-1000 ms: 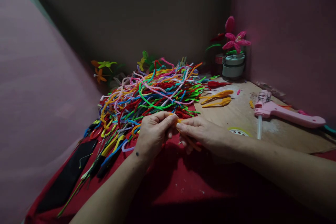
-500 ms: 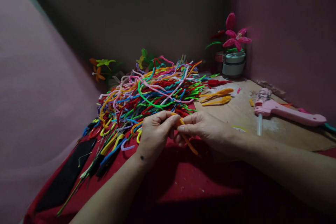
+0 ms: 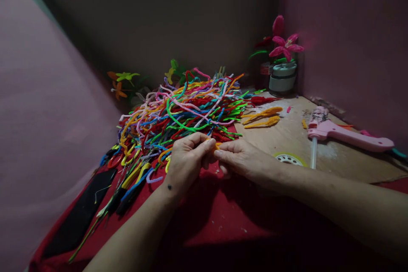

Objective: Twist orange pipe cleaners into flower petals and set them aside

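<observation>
Red cloth covers a desk, a pale board at its right and a heap of multicoloured fuzzy stems towards the back. Before the heap, the left hand and right hand nearly meet, each closed in a pinch. Two orange loops lie on the board. Smallest to the eye, an orange stem is gripped between both hands' fingertips, its short visible stretch running from left to right and slanting slightly towards the wearer; fingers hide its ends. It looks light, soft and bendable, probably wire-cored, hardly slippery or fragile, and best pinched between thumb and forefinger near the bend.
</observation>
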`<action>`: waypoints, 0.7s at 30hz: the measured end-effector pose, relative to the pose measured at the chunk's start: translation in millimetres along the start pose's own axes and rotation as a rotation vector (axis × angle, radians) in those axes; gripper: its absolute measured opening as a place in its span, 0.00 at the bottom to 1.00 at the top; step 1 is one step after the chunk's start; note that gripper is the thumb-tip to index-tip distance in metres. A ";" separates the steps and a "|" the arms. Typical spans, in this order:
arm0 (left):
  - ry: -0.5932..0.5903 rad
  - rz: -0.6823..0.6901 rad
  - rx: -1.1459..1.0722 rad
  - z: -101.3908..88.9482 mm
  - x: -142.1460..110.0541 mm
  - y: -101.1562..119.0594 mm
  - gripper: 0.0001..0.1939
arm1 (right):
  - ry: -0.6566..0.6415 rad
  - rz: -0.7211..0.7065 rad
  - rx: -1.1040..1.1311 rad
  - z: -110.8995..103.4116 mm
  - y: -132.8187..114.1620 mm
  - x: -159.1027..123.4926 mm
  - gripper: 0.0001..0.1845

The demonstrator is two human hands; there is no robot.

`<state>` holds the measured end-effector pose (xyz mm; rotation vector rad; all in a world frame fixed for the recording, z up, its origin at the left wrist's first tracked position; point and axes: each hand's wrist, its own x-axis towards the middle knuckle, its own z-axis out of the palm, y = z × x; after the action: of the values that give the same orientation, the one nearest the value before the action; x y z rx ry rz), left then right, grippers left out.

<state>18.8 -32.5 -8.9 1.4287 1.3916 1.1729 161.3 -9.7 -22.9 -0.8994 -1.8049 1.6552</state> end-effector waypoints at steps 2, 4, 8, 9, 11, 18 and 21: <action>0.005 0.001 0.003 -0.4 0.1 0.3 0.09 | 0.016 0.017 -0.008 -0.4 -0.3 0.5 0.15; 0.014 0.008 0.007 -0.6 0.3 -0.3 0.08 | 0.025 0.055 -0.008 -0.9 0.5 1.2 0.13; -0.007 -0.034 -0.010 -1.3 1.0 0.1 0.09 | -0.041 0.109 0.152 -1.2 2.2 0.7 0.09; -0.017 -0.046 -0.020 -1.3 1.2 0.6 0.09 | -0.051 0.106 0.211 -1.2 2.5 0.3 0.09; -0.033 -0.059 -0.022 -1.1 1.8 1.3 0.10 | -0.047 0.095 0.295 -1.5 3.5 -0.1 0.08; 0.032 0.181 0.073 -2.8 2.1 -5.3 0.09 | 0.051 -0.033 0.451 -8.8 10.2 9.3 0.05; 0.010 0.356 0.264 -6.9 1.4 -9.9 0.10 | 0.087 -0.082 0.565 -13.1 12.0 13.7 0.04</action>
<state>9.6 -30.8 -16.7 1.9196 1.3729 1.2478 164.0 9.5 -34.1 -0.6197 -1.1930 1.8928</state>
